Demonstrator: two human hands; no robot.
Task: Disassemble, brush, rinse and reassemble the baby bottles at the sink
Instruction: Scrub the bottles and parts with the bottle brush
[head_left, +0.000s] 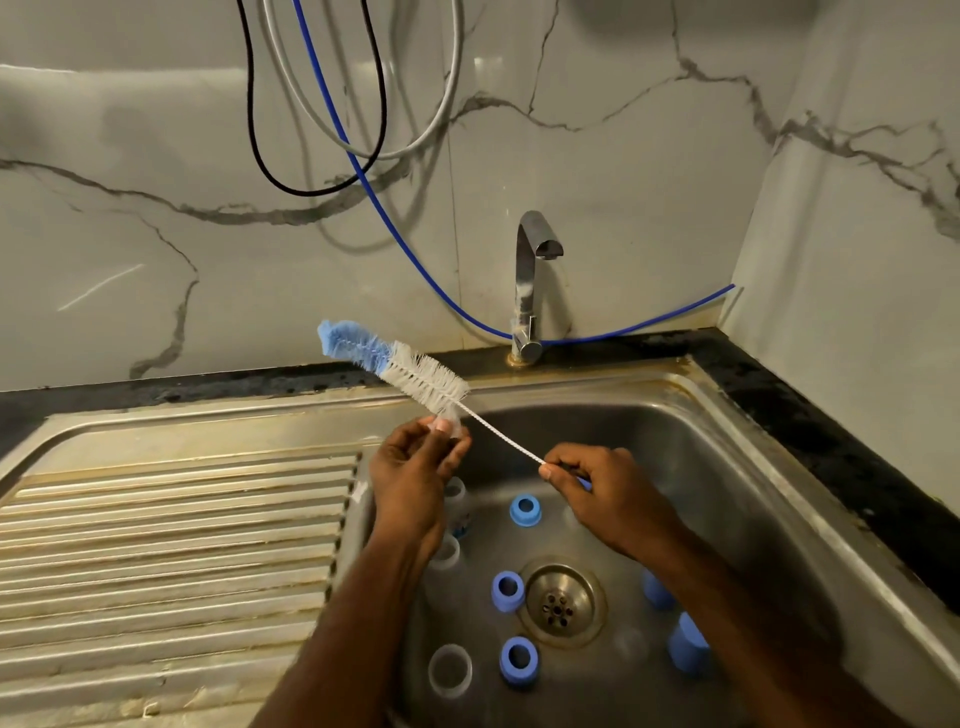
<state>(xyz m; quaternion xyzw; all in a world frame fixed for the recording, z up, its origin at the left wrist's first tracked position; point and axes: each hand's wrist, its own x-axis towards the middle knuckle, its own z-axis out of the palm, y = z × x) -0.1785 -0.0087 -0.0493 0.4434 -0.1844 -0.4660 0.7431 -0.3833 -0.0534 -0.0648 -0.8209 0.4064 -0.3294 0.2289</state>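
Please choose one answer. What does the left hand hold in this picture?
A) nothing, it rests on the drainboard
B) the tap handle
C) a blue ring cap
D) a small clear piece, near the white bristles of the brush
D: the left hand pinches a small clear piece just under the white bristles of the bottle brush, whose wire handle the right hand grips.

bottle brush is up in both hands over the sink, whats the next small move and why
Probably draw the long blue-and-white bristle bottle brush back so its bristles enter the small clear teat that the left hand pinches just beside them. The right hand grips the twisted wire handle, the steel tap shows no water, and the clear bottles and blue rings lie apart in the basin.
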